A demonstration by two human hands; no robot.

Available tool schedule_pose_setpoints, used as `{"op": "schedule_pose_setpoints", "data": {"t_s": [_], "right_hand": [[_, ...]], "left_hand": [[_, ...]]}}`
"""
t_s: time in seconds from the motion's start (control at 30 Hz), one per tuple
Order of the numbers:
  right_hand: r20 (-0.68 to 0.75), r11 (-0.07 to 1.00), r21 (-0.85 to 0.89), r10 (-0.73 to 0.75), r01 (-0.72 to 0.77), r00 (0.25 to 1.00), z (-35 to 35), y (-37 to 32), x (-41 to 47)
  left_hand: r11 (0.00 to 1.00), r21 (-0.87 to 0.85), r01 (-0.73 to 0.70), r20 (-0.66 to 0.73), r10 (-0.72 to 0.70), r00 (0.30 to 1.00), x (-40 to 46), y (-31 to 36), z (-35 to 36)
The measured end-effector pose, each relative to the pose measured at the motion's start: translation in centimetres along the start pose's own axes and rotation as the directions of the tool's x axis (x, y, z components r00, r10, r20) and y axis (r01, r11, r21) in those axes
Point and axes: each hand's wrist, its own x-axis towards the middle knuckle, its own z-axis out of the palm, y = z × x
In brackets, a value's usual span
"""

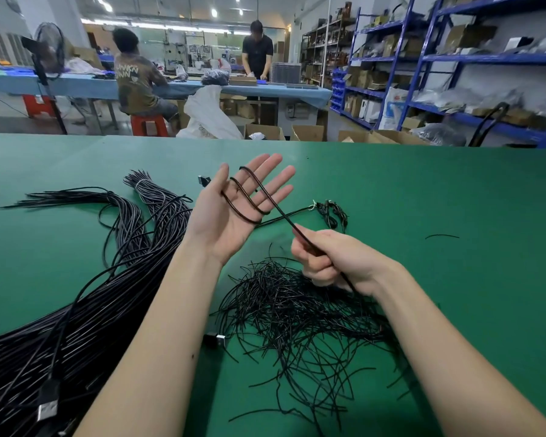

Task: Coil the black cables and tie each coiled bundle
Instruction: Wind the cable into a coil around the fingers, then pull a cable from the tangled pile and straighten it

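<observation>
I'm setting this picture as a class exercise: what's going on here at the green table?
A person is coiling a black cable by hand. The left hand is held open, palm up, with loops wound round its fingers, while the right hand grips the running length. A big bunch of cables lies left on the green table, thin ties near the middle.

The table (423, 200) is green; the cable (249, 197), cable pile (85, 310) and thin ties (297, 310) are black; the USB plug (48, 408) is silver.
</observation>
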Motion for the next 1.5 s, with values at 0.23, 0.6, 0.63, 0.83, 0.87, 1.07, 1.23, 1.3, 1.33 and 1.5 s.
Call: {"op": "schedule_pose_setpoints", "data": {"t_s": [0.23,0.6,0.63,0.83,0.87,1.07,1.23,1.3,1.33,1.5], "right_hand": [[-0.172,0.973,-0.050,0.215,-0.227,0.961,-2.5,-1.5,1.5],[-0.417,0.834,-0.518,-0.054,-0.189,0.907,-0.7,-7.3,2.5],[-0.426,0.843,-0.517,-0.100,-0.151,0.899,-0.2,-7.0,2.5],[-0.525,0.879,-0.476,-0.264,-0.022,0.809,0.5,-3.0,1.9],[-0.546,0.865,-0.501,-0.291,-0.027,0.786,0.5,-2.5,1.8],[-0.602,0.859,-0.512,-0.383,0.030,0.700,1.1,-1.1,1.9],[-0.581,0.909,-0.417,-0.288,0.026,0.761,0.7,-1.6,0.7],[-0.679,0.819,-0.572,-0.447,-0.039,0.583,0.0,-2.3,0.7],[-0.669,0.767,-0.640,-0.524,-0.048,0.527,0.0,-2.9,0.8],[-0.275,0.758,-0.650,-0.292,0.047,0.916,1.4,-5.3,2.1]], "left_hand": [[0.920,0.314,0.237,0.090,-0.277,0.957,-0.5,-0.3,-0.3],[0.527,0.717,0.457,-0.280,-0.382,0.881,0.3,-3.2,-1.2],[0.561,0.702,0.438,-0.297,-0.329,0.897,0.3,-3.3,-1.2],[0.762,0.551,0.341,-0.325,-0.181,0.928,0.6,-2.9,-1.0],[0.761,0.551,0.342,-0.324,-0.183,0.928,0.6,-3.0,-0.9],[0.773,0.555,0.306,-0.325,-0.137,0.936,0.4,-3.8,-1.1],[0.794,0.522,0.311,-0.297,-0.172,0.939,0.2,-3.9,-1.2],[0.758,0.563,0.330,-0.246,-0.227,0.942,0.2,-3.8,-1.2],[0.736,0.588,0.337,-0.201,-0.271,0.941,0.1,-3.8,-1.1],[0.699,0.654,0.290,-0.004,-0.380,0.925,-0.5,-4.7,-0.2]]}}
